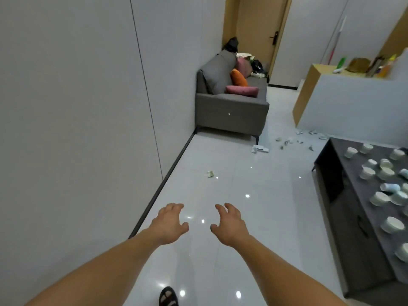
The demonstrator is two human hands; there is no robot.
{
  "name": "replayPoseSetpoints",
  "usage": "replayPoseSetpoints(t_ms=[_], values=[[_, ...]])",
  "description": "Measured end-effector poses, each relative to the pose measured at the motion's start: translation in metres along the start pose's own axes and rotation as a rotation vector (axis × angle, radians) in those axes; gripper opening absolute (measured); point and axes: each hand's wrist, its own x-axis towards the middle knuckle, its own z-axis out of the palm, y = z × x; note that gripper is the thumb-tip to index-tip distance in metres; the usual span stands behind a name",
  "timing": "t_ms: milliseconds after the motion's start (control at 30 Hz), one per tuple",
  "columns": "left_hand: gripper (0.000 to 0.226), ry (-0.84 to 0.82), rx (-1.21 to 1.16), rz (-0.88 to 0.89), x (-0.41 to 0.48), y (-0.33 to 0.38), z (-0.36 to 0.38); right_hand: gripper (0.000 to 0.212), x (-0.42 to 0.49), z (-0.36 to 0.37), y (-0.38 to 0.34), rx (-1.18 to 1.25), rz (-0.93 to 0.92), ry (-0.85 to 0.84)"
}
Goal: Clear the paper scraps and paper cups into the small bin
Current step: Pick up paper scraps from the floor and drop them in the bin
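My left hand (169, 223) and my right hand (230, 224) are stretched out in front of me over the glossy white floor, fingers spread, holding nothing. Several white paper cups (366, 173) lie and stand scattered on a dark low table (344, 195) at the right. A small crumpled paper scrap (210, 174) lies on the floor ahead near the wall. More paper scraps (289, 141) are strewn on the floor beyond, between the sofa and the table, with a larger white piece (260, 149) by the sofa leg. No bin is in view.
A grey sofa (231, 107) with pink and orange cushions stands against the left wall ahead. A white and wood counter (344, 102) with bottles is at the back right. A wooden door is behind the sofa. My sandalled foot (168, 297) shows at the bottom.
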Motion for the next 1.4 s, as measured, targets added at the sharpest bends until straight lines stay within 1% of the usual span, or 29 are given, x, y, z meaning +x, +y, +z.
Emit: replayPoseSetpoints(t_ms=[200, 400, 533, 700, 933, 1267, 1400], values=[[0.069, -0.049, -0.035, 0.062, 0.112, 0.018, -0.017, 0.073, 0.077, -0.032, 0.017, -0.006, 0.086, 0.025], [0.070, -0.048, -0.103, 0.137, 0.229, 0.041, -0.059, 0.073, 0.166, -0.070, 0.023, -0.011, 0.192, 0.055], [0.070, -0.079, -0.076, 0.160, 0.285, 0.053, -0.076, 0.073, 0.210, -0.079, 0.024, 0.025, 0.222, 0.051], [0.070, -0.130, -0.064, 0.188, 0.348, 0.080, -0.083, 0.074, 0.263, -0.098, 0.046, 0.046, 0.265, 0.048], [0.069, -0.170, -0.030, 0.193, 0.459, 0.138, -0.085, 0.075, 0.370, -0.137, 0.105, 0.055, 0.261, 0.040], [0.069, -0.148, -0.001, 0.130, 0.620, 0.254, -0.102, 0.074, 0.522, -0.242, 0.206, 0.061, 0.204, 0.029], [0.070, -0.198, -0.013, 0.140, 0.668, 0.283, -0.100, 0.074, 0.573, -0.269, 0.232, 0.057, 0.215, -0.011]])
